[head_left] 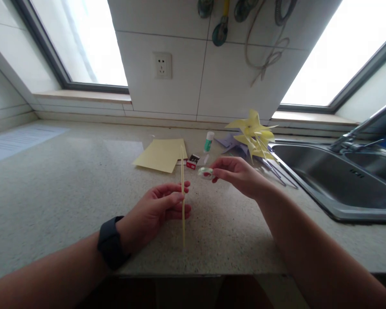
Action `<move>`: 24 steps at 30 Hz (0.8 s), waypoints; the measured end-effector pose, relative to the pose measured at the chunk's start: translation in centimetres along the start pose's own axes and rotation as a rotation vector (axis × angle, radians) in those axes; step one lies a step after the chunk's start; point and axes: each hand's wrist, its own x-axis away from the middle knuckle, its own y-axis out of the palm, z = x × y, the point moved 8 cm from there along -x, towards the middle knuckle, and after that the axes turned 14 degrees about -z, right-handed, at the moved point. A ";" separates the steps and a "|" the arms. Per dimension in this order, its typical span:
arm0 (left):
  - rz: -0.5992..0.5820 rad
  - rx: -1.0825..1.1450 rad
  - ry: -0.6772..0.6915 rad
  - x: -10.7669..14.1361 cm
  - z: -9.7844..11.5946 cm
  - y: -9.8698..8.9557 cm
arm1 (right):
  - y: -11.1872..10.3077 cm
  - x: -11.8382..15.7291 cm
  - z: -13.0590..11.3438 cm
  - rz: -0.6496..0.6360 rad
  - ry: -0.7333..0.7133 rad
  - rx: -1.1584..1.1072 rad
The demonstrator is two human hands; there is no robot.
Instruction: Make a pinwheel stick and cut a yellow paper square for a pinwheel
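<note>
Pale-yellow, slender stick [183,219] is gripped by the left hand [156,205] above the speckled countertop [67,184]; the right hand [236,171] pinches a translucent, ring-shaped tape roll [201,172]. Light, steady pressure avoids bending the stick.

The box [193,162] sits on the counter [83,197]. Just left of it lies the paper [159,155]; the sheet [22,139] is well apart, at the far left. The glue [209,142] stands behind the box and slightly right. Farther right are the pinwheels [253,131], and beyond them the sink [321,180]. Behind the box rises the wall [167,96], with the socket [162,65] up and to the left. Before the box, the stick [183,171] is slightly left, in the left hand [157,204]; the tape [206,172] is slightly right, in the right hand [233,171].
</note>
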 end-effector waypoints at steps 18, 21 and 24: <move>-0.011 0.025 0.026 0.1 -0.2 -0.1 | 5.9 -0.3 -0.9 -0.237 -0.132 -0.370; -0.012 0.019 0.030 0.1 -0.1 0.0 | 6.1 -0.1 -1.4 -0.238 -0.150 -0.343; -0.025 0.006 0.032 0.2 0.0 0.0 | 6.5 0.1 -1.7 -0.277 -0.154 -0.298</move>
